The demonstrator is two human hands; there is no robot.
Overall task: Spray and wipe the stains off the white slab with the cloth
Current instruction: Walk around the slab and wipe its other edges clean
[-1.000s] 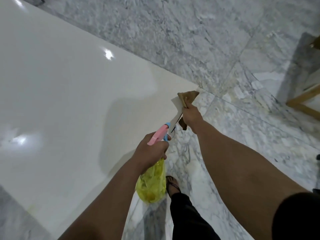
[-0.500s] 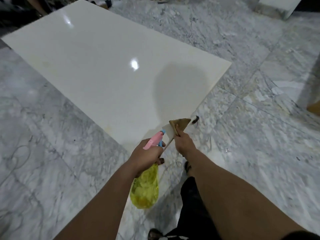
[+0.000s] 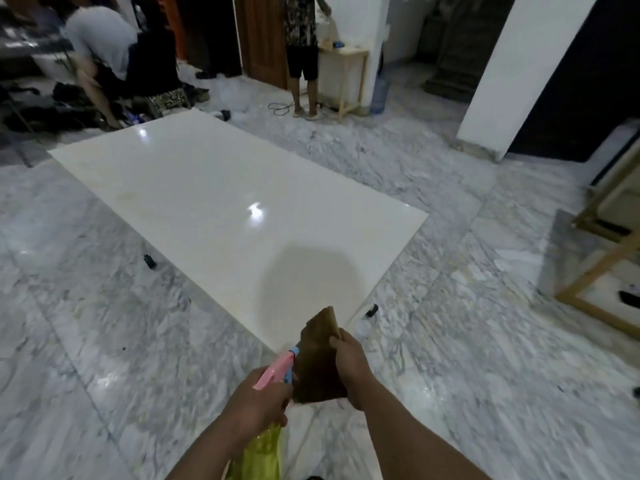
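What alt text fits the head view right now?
A left hand grips a pink-topped yellow spray bottle beside a right hand holding a brown cloth, both above the marble floor near a glossy white slab's corner.

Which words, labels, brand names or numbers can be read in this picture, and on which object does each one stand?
None can be read.
Spray bottle in the left hand: no print shows on its yellow body.
Cloth in the right hand: plain brown.
White slab: only glare spots, no markings.
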